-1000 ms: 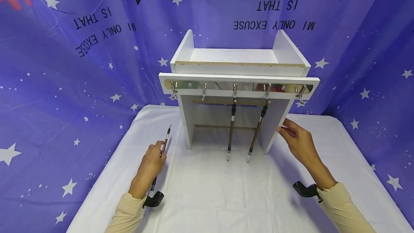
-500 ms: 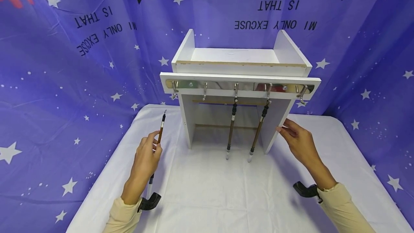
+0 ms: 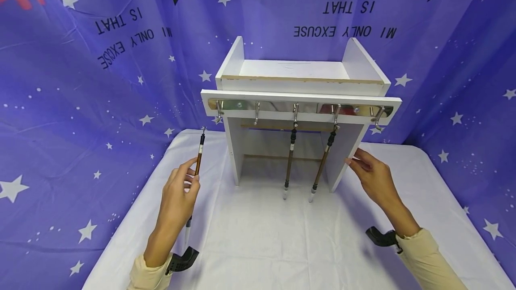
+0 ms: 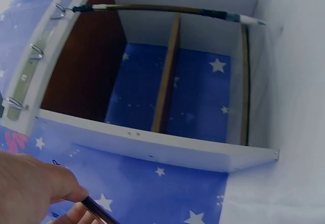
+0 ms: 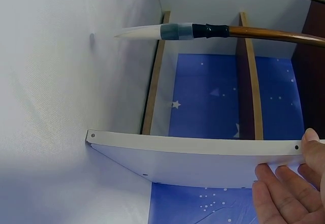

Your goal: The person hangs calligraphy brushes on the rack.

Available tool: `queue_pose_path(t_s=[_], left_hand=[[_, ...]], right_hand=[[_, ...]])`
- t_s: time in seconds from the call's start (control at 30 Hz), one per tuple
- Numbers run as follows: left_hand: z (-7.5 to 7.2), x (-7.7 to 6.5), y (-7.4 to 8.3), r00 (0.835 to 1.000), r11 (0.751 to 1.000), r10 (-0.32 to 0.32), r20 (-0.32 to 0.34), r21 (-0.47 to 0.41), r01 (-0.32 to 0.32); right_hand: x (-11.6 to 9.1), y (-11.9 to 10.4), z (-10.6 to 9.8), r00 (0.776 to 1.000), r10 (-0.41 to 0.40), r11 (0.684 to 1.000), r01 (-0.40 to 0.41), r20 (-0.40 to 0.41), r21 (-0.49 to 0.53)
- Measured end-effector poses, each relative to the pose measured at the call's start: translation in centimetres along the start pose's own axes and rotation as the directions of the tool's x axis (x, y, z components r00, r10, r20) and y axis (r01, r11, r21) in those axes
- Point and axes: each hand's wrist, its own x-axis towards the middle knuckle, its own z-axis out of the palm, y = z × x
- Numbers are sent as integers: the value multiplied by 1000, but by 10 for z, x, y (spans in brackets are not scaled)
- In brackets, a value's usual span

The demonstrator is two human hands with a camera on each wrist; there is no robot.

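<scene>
My left hand [image 3: 177,196] pinches a calligraphy brush [image 3: 199,155] around its brown shaft, left of the white shelf [image 3: 234,151]. The brush stands nearly upright, hanging loop at the top and pale bristles at the bottom. In the left wrist view only part of its dark shaft [image 4: 99,210] shows beside the thumb. My right hand [image 3: 372,180] grips the shelf's right side panel [image 5: 203,148], thumb at the front edge and fingers against the outer face. Two more brushes hang from the hook rail [image 3: 310,108], one on the middle hook [image 3: 295,113], one just right of it.
Bare hooks on the rail include the left end hook [image 3: 219,111], the second hook [image 3: 257,113] and the right end hook [image 3: 379,117]. A white cloth [image 3: 266,236] covers the table. Behind hangs a purple star-patterned curtain [image 3: 258,21].
My left hand has lifted the brush and turned it more upright, its loop rising towards the level of the hooks. The right hand stays on the side panel.
</scene>
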Motion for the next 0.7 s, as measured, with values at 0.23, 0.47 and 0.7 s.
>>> queue_pose_path(t_s=[0.23, 0.47, 0.7], left_hand=[[-7, -2, 15, 999, 999, 28, -32, -36, -29], [-9, -7, 31, 995, 992, 69, -78, -102, -76], [-5, -11, 47, 982, 976, 150, -113, -141, -165]], right_hand=[[0, 0, 0, 1000, 9, 1000, -9, -1, -1], [0, 1, 1, 1000, 13, 1000, -13, -1, -7], [0, 1, 0, 1000, 15, 1000, -15, -3, -8]])
